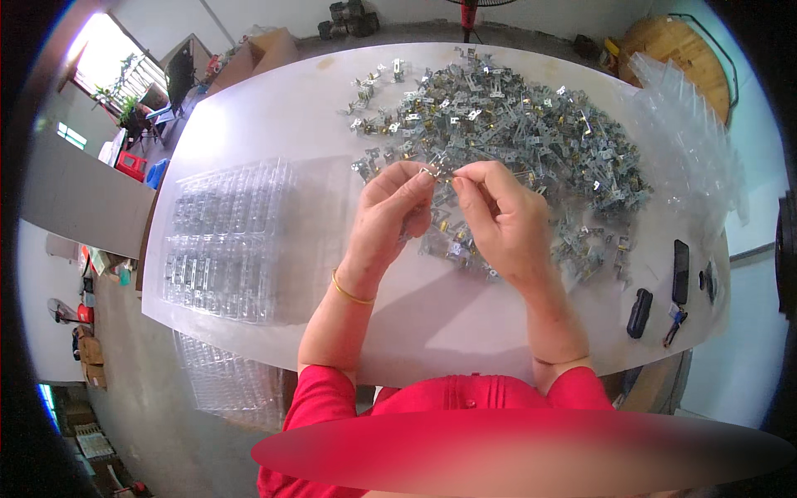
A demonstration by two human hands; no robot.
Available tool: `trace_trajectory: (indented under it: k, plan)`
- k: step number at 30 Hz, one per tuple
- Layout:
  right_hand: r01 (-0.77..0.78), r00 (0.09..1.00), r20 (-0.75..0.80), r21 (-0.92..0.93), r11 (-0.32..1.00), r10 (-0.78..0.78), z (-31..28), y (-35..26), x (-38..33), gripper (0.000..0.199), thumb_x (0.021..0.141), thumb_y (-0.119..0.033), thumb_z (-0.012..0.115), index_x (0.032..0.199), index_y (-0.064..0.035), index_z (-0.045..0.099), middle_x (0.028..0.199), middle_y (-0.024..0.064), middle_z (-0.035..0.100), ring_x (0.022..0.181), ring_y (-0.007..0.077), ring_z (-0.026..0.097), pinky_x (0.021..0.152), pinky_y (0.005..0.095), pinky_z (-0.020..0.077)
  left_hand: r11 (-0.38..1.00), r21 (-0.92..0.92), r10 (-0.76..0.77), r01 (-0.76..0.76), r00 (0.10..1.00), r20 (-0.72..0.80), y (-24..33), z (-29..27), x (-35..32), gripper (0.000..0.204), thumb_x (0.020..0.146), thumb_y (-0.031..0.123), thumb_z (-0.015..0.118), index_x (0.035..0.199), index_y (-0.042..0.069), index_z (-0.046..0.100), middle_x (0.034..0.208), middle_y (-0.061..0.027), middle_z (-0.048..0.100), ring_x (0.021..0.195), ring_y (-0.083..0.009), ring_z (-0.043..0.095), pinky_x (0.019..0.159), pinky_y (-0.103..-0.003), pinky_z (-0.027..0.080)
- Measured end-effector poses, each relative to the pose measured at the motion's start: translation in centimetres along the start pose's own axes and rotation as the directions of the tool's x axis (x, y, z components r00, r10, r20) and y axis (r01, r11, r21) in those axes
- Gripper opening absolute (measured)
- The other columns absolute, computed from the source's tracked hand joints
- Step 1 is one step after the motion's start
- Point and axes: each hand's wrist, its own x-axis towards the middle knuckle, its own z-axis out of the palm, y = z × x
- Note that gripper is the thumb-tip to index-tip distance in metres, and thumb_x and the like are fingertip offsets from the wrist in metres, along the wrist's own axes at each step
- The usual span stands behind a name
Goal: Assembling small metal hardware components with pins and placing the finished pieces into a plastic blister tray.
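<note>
Both my hands meet above the near edge of a big pile of small metal brackets. Between thumb and fingers, my left hand grips a small silvery metal bracket. My right hand pinches at the other side of that same piece, its fingertips almost touching the left ones. Some of the pieces in the pile have brass-coloured parts. On the left of the table lies a clear plastic tray with rows of metal pieces in its slots.
The white table carries crumpled clear plastic bags at the far right. A black phone-like object, a black case and blue-handled pliers lie near the right edge. More clear trays sit below the table's left front edge.
</note>
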Motion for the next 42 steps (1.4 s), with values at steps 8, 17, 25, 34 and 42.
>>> trace_trajectory:
  k: [8,17,25,34,42]
  plan:
    - [0.023,1.000,0.005,-0.028,0.999,-0.023,-0.1,0.2,-0.1,0.007,0.096,-0.010,0.068,0.100,-0.0065,0.065,0.073,0.0118,0.067,0.059,0.0260,0.068,0.053,0.0346,0.0495,1.000,-0.002,-0.014,0.014,1.000,0.011,0.2,-0.3,-0.4,0.012,0.104,0.016,0.059,0.104,0.005,0.062,0.073,0.0015,0.052,0.051,-0.0053,0.039,0.045,-0.022,0.029]
    - [-0.026,0.999,0.044,-0.025,0.999,0.027,-0.2,-0.3,-0.2,0.010,0.097,-0.011,0.068,0.104,-0.0064,0.063,0.074,0.0136,0.067,0.062,0.0269,0.070,0.055,0.0353,0.0510,0.976,0.195,0.103,-0.101,0.995,-0.002,-0.2,-0.2,-0.6,0.012,0.102,0.013,0.063,0.109,0.002,0.063,0.073,0.0036,0.053,0.053,-0.0031,0.040,0.046,-0.020,0.030]
    - [-0.087,0.992,0.092,0.047,0.995,0.082,-0.1,0.2,-0.1,0.015,0.099,-0.013,0.066,0.112,-0.0050,0.062,0.080,0.0160,0.069,0.067,0.0294,0.071,0.057,0.0360,0.0521,0.862,0.433,0.286,-0.263,0.958,0.012,-0.8,0.1,-0.6,0.017,0.100,0.013,0.068,0.111,0.000,0.063,0.079,0.0031,0.059,0.058,-0.0013,0.045,0.048,-0.019,0.035]
    - [-0.071,0.993,0.098,-0.027,0.997,0.073,-0.1,0.7,0.0,0.008,0.096,-0.010,0.068,0.102,-0.0052,0.067,0.086,0.0140,0.068,0.075,0.0299,0.069,0.065,0.0363,0.0531,0.719,0.619,0.359,-0.314,0.932,0.056,-2.0,-0.3,-0.5,0.016,0.098,0.005,0.069,0.113,0.001,0.063,0.092,0.0024,0.065,0.077,-0.0005,0.054,0.064,-0.018,0.044]
    - [0.245,0.966,-0.088,0.027,0.969,-0.242,-0.2,1.6,1.0,0.011,0.094,-0.009,0.071,0.103,-0.0040,0.067,0.091,0.0103,0.066,0.084,0.0221,0.064,0.072,0.0339,0.0517,0.780,0.585,0.211,-0.222,0.973,0.088,-1.8,0.5,-0.8,0.016,0.098,0.007,0.069,0.112,0.001,0.064,0.086,0.0023,0.063,0.069,-0.0016,0.053,0.057,-0.019,0.043]
